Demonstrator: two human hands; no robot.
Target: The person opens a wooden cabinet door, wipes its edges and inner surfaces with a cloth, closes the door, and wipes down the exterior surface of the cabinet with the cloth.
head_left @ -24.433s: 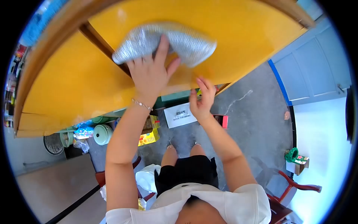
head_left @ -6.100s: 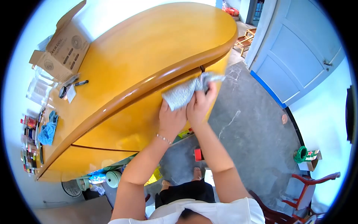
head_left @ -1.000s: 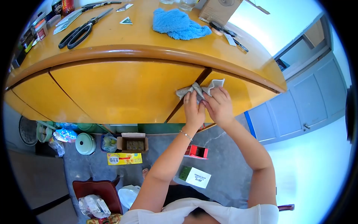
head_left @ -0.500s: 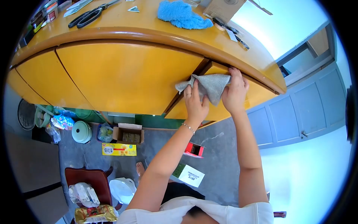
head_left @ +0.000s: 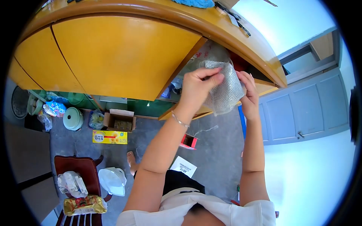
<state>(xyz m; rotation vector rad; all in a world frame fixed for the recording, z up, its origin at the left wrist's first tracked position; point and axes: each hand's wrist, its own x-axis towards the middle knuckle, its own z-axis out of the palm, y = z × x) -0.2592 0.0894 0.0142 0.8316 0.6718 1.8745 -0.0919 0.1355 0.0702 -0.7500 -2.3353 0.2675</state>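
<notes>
A grey mesh cloth [head_left: 225, 88] hangs between my two hands in front of an open compartment of the yellow wooden cabinet [head_left: 124, 52]. My left hand [head_left: 203, 84] pinches the cloth near its upper middle, thumb against fingers. At the cloth's right edge, my right hand [head_left: 249, 94] grips it with curled fingers. Behind the cloth, plastic bags [head_left: 215, 52] show inside the compartment. The cabinet door there stands open, partly hidden by my hands and the cloth.
On the cabinet top lie a blue cloth [head_left: 194, 3] and dark tools [head_left: 245, 30]. Below are a cardboard box [head_left: 120, 119], a yellow box [head_left: 110, 137], a red box [head_left: 188, 141], a lidded pot [head_left: 73, 118] and a brown chair [head_left: 79, 165] holding packages.
The cabinet door at the right has swung open and shows the inside. Both hands hold the mesh cloth more spread out and hanging lower. The view has shifted.
</notes>
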